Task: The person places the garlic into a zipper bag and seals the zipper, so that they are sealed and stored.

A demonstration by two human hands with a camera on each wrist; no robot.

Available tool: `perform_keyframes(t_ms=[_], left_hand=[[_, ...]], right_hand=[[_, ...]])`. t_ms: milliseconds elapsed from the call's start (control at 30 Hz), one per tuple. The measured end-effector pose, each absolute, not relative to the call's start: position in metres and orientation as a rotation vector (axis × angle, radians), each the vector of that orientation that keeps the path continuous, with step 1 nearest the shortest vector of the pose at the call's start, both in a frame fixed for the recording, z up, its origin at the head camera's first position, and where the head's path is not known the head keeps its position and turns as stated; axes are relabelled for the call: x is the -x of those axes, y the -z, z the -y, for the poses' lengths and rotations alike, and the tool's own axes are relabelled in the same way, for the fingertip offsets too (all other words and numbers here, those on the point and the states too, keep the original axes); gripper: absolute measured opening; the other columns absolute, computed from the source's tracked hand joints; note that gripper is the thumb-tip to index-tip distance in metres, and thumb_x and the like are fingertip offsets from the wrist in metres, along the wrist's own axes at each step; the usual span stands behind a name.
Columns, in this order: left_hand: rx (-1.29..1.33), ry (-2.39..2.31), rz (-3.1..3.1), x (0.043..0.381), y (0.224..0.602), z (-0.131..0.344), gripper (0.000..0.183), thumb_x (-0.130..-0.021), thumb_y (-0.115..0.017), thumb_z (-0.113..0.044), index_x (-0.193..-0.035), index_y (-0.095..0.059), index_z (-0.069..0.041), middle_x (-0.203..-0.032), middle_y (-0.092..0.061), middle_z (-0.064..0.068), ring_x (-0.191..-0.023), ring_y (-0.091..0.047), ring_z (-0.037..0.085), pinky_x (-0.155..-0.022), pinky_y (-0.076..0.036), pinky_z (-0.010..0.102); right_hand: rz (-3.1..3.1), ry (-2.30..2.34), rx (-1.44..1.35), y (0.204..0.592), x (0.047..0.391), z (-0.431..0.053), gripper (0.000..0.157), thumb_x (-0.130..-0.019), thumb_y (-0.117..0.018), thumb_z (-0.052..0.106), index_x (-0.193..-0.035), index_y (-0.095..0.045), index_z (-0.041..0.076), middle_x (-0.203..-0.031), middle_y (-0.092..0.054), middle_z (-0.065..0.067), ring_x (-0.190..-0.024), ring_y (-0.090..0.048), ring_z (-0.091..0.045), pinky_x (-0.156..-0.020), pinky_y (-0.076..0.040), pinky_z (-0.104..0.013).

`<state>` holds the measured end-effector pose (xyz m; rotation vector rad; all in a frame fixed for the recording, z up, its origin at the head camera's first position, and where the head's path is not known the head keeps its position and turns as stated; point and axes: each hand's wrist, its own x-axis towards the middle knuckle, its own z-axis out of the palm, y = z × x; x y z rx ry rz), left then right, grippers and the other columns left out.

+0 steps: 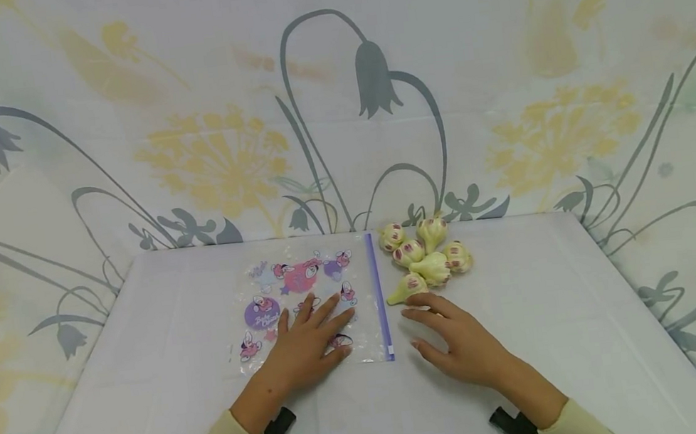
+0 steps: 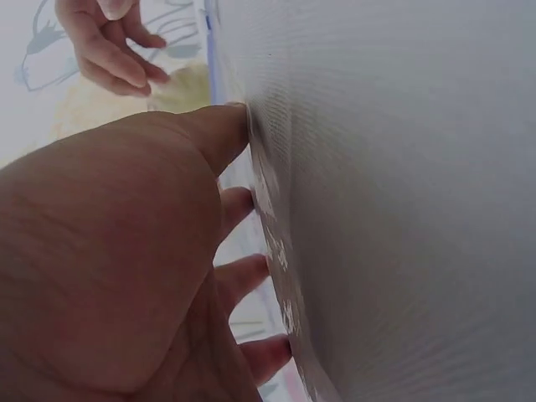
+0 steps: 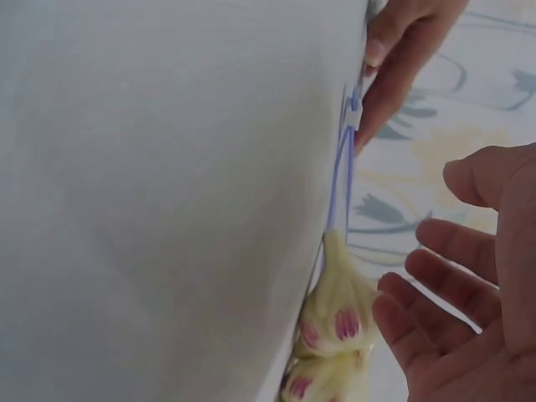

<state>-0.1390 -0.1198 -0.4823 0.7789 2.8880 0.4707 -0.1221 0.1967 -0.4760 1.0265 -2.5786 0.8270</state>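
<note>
A clear zip bag [image 1: 293,278] printed with pink and purple cartoon figures lies flat on the white table. My left hand [image 1: 305,347] rests on it with fingers spread, and the left wrist view shows the fingertips [image 2: 241,272] pressing down at the bag. Along the bag's right edge runs a purple zip strip [image 1: 380,299] with a white slider [image 3: 354,115] at its near end. Just right of the strip sit several garlic bulbs [image 1: 431,268], pale with purplish patches. My right hand [image 1: 469,346], fingers relaxed and apart, is close beside the nearest bulb [image 3: 339,306] and holds nothing.
The white tabletop [image 1: 545,309] extends on both sides of the bag and bulbs. Behind it stands a backdrop [image 1: 335,104] with grey and yellow flower prints. Black wrist mounts [image 1: 513,424] show under both forearms.
</note>
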Motion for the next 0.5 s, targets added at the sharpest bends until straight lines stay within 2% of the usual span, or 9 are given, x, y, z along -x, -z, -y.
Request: perform_keyframes(t_ms=[233,500], left_hand=[[-0.769,-0.464,-2.892,0.139,0.479,0.124,0.066,-0.102,-0.067,-0.049,-0.162,-0.046,-0.032,-0.174,-0.030,0.001,-0.161,-0.018,0.043,-0.118,-0.014,0.082],[-0.741,-0.516,-2.888,0.137,0.478,0.129,0.066,-0.100,-0.071,-0.047,-0.159,-0.050,-0.031,-0.173,-0.033,0.001,-0.161,-0.020,0.044,-0.116,-0.016,0.083]], right_hand=[[2.624,-0.835,-1.049,0.477,0.128,-0.184,0.047,-0.096,-0.080,0.017,-0.138,-0.067,0.002,-0.148,-0.057,-0.007,-0.138,-0.057,-0.022,-0.110,-0.051,-0.045],[2.688,-0.776,-1.067,0.477,0.137,-0.165,0.047,-0.099,-0.075,0.017,-0.139,-0.064,-0.004,-0.149,-0.055,-0.012,-0.137,-0.057,-0.025,-0.112,-0.051,-0.044]])
